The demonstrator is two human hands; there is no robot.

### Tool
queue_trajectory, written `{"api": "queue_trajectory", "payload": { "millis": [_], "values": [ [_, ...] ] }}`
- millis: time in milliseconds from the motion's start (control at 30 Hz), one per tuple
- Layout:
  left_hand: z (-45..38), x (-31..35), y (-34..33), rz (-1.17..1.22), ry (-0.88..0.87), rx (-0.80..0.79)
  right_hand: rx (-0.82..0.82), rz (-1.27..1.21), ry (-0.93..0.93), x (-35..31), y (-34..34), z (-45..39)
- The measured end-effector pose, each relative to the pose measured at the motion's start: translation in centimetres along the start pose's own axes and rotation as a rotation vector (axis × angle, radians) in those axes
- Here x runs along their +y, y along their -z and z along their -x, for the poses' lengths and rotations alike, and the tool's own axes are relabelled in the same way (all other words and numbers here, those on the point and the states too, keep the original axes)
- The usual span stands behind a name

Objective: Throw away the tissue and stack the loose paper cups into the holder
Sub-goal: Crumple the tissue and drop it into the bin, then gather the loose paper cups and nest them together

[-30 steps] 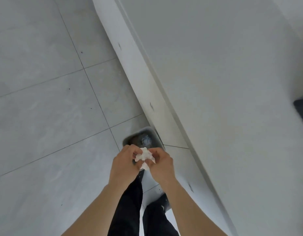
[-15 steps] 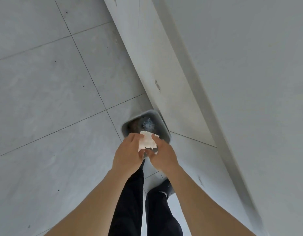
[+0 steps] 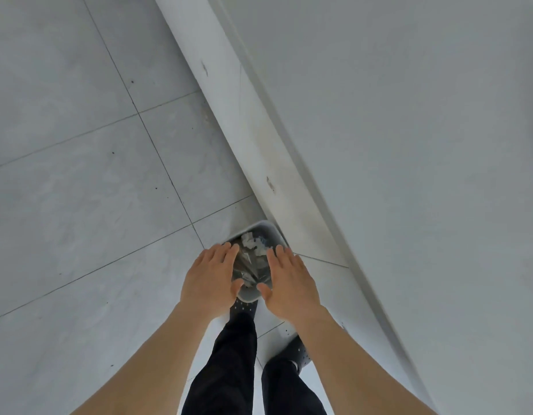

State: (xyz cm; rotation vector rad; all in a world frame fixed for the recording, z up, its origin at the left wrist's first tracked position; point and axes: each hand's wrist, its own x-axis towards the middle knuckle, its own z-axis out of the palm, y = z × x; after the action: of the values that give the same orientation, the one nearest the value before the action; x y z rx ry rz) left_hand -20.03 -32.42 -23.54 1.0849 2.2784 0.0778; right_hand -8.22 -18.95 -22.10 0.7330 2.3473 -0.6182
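Note:
A small grey waste bin stands on the floor against the base of a white counter. Crumpled white tissue lies inside it among other scraps. My left hand hovers over the bin's left side, palm down, fingers apart, holding nothing. My right hand hovers over the bin's right side, likewise spread and empty. The paper cups and the holder are out of view.
Grey floor tiles fill the left. A white counter runs diagonally across the right, its side panel just behind the bin. My legs in black trousers and dark perforated shoes stand below the bin.
Both hands were pinching the tissue together above the bin. They have let go and spread apart, and tissue now lies in the bin.

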Motion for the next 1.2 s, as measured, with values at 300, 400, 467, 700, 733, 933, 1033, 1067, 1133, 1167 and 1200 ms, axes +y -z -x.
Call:
{"api": "queue_trajectory", "payload": {
  "millis": [300, 400, 467, 700, 733, 933, 1033, 1067, 1133, 1167, 1200],
  "values": [
    [2.4, 0.7, 11.1, -0.032, -0.03, 0.146, 0.203, 0.014, 0.08, -4.2, 8.9, 4.2],
    [2.8, 2.2, 15.3, -0.041, -0.052, 0.206, 0.298, -0.002, 0.089, -4.9, 12.1, 5.8],
    [3.0, 3.4, 17.7, -0.051, -0.079, 0.259, 0.363, 0.005, 0.09, -4.8, 14.4, 7.1],
    [1.6, 10.3, 23.3, -0.079, -0.24, 0.333, 0.548, -0.029, -0.037, 0.4, 20.8, 12.7],
    [1.3, 12.0, 23.8, -0.082, -0.282, 0.337, 0.567, -0.045, -0.074, 1.7, 21.4, 13.8],
    [0.0, 24.6, 23.4, -0.146, -0.559, 0.295, 0.684, -0.132, -0.354, 10.9, 21.4, 21.4],
    [0.6, 31.4, 21.5, -0.162, -0.693, 0.26, 0.738, -0.182, -0.494, 15.6, 19.7, 26.0],
    [1.1, 33.6, 20.8, -0.166, -0.735, 0.245, 0.747, -0.199, -0.539, 17.0, 18.9, 27.6],
    [2.2, 37.8, 19.0, -0.177, -0.813, 0.209, 0.762, -0.232, -0.622, 19.9, 17.1, 30.7],
    [2.9, 39.8, 18.1, -0.187, -0.851, 0.187, 0.771, -0.249, -0.658, 21.3, 16.3, 32.2],
    [3.5, 41.7, 17.2, -0.198, -0.887, 0.163, 0.782, -0.263, -0.688, 22.7, 15.4, 33.7]
  ]
}}
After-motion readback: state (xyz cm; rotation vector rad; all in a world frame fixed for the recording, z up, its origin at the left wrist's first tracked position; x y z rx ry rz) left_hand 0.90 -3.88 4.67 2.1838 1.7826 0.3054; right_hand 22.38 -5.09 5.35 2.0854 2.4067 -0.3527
